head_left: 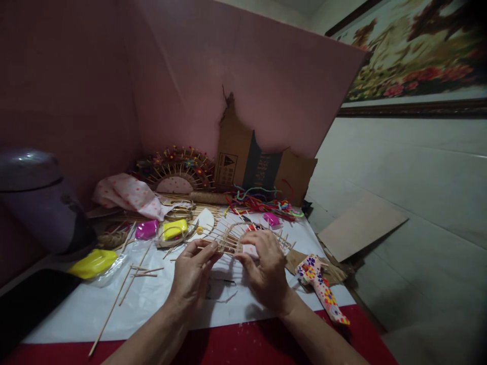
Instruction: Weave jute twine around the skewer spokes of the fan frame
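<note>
While both hands close on it, the stick fan frame (238, 235) lies flat on the white sheet (152, 299), just beyond the knuckles. Left hand (194, 271) curled, fingertips pinching the frame's near-left edge; right hand (266, 268) arched over the hub, fingers bent down onto it — what lies under them is hidden. Step, by my reading: weaving or binding among the radiating sticks, mid-way. Next move likely needs a steady pinch and fine threading. Loose skewers (129, 284) left of the left hand; patterned glue gun (321, 289) right of the right wrist.
</note>
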`<state>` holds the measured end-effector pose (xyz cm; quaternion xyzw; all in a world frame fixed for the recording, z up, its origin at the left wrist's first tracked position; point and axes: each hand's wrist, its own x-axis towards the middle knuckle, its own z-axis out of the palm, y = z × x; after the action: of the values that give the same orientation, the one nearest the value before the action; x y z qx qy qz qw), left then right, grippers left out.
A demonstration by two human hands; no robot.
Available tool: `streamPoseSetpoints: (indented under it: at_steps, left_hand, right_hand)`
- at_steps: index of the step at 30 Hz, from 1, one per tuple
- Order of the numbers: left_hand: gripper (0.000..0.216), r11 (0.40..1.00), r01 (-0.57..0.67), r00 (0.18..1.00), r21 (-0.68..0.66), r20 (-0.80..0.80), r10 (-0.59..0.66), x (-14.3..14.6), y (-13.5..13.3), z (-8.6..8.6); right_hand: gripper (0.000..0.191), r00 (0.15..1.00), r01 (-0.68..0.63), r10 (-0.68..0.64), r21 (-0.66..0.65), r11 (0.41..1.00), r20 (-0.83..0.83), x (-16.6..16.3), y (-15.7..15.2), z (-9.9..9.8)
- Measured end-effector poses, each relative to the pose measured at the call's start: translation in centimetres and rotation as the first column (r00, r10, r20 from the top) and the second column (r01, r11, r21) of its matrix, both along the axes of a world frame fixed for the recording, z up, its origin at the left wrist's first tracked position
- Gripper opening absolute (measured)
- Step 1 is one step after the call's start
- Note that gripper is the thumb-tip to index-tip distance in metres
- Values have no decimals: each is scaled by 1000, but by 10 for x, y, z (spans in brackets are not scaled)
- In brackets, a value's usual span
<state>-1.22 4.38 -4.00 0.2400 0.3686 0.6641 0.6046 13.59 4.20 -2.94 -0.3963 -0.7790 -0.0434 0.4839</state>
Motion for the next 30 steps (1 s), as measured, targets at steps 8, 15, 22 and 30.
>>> streamPoseSetpoints:
  at_steps: [8,15,22,30]
  left_hand:
    - [14,998,27,1000,60,-15,-26,5,-2,-1]
    - [15,999,24,1000,39,-9,-23,5,-3,2]
    - [13,1000,17,1000,22,-8,-16,3,-1,-2]
    - [12,998,23,999,51,-24,-22,4,-2,0]
  right_hand:
    - [8,989,101,-93,-56,993,118,-10,-1,-4]
    - [8,994,-11,13,21,1000,-109,-7,-2,-10]
    - [10,740,-257,278,124,958,-612,-4,-15,2]
    - [28,831,-112,119,45,993,-543,7,-7,-1]
